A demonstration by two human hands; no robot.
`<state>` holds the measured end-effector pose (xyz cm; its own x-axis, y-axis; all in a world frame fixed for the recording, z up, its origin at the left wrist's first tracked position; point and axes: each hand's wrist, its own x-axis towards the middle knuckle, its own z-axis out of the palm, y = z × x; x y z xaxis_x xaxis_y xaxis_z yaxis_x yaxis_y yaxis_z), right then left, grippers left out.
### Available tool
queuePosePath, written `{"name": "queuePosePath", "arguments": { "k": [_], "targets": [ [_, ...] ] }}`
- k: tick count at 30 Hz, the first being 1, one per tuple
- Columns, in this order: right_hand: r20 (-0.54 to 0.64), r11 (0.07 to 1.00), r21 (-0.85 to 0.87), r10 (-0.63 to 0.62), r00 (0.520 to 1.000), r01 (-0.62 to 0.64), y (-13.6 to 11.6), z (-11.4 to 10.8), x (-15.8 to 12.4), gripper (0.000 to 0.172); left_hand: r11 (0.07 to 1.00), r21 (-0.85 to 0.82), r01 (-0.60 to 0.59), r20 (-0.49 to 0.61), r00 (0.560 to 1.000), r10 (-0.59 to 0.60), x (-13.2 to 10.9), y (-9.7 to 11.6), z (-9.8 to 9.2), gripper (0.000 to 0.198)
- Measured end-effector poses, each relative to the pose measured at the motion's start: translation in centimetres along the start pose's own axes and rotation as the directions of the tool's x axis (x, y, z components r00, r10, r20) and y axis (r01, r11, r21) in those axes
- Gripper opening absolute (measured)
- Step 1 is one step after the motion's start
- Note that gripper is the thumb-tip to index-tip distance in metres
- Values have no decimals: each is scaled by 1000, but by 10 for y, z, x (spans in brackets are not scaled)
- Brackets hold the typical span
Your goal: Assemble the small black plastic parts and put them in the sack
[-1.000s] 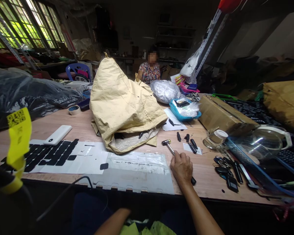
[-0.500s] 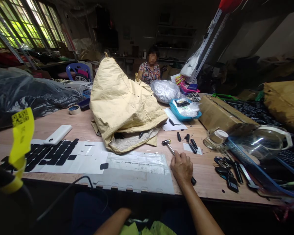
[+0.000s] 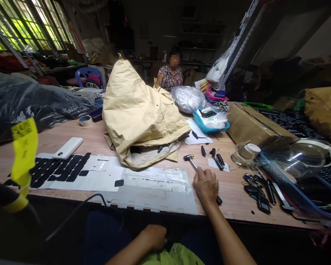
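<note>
On the right of the table, my right hand (image 3: 206, 184) is wrapped round the handle of a small hammer (image 3: 191, 160). The metal head points away from me, and the black handle end sticks out past my palm. Low over my lap, my left hand (image 3: 154, 236) is curled closed, somewhat blurred; whatever it may hold is hidden. A grey-white sheet (image 3: 154, 198) lies at the table edge left of the hammer. Several small black plastic parts (image 3: 219, 162) rest beyond the hammer, some on white paper. One black rounded piece (image 3: 119, 183) sits on the sheet's left edge.
A big tan sack (image 3: 146, 117) fills the table's middle. On the left are rows of black pieces (image 3: 60, 171) and a white power bank (image 3: 68, 148). Keys (image 3: 262, 202), a glass jar (image 3: 245, 152) and a cardboard box (image 3: 259, 127) stand right. A person (image 3: 169, 75) sits opposite.
My left hand has risen further into view over my lap. My right hand stays on the hammer at nearly the same place. The view has shifted slightly.
</note>
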<state>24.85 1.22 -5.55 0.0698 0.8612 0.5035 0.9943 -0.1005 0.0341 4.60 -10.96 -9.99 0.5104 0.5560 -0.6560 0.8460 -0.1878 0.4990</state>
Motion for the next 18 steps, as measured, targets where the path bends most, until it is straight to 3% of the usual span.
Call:
{"name": "queuePosePath", "arguments": {
  "k": [1,3,5,7,9,11,13,15,18],
  "targets": [
    [3,1000,1,1,1000,-1,0,0,0,27,998,62,11,-27,1000,-9,-13,6,-7,33],
    [6,1000,4,5,1000,-5,0,0,0,26,988,74,-136,-42,989,139,-43,19,-29,30],
    [7,1000,6,10,1000,-10,0,0,0,26,931,-59,-359,-73,932,355,-68,28,-60,26],
    [5,1000,11,10,1000,-10,-1,0,0,25,866,-197,-459,-238,879,412,-80,33,-96,26],
    [5,1000,16,6,1000,-7,-1,0,1,25,882,-239,-405,-499,831,246,-73,32,-132,28],
    [4,1000,20,5,1000,-5,-1,0,1,25,925,-260,-278,-729,685,1,-53,28,-165,27],
    [2,1000,19,6,1000,-6,-2,0,1,25,945,-315,-90,-804,555,-215,-27,24,-193,26],
    [-1,1000,13,7,1000,-7,-3,-1,1,25,931,-358,63,-825,446,-347,-2,21,-214,27],
    [-6,1000,5,7,1000,-7,-4,-1,1,26,899,-403,168,-817,377,-437,24,19,-231,30]
  ]
}}
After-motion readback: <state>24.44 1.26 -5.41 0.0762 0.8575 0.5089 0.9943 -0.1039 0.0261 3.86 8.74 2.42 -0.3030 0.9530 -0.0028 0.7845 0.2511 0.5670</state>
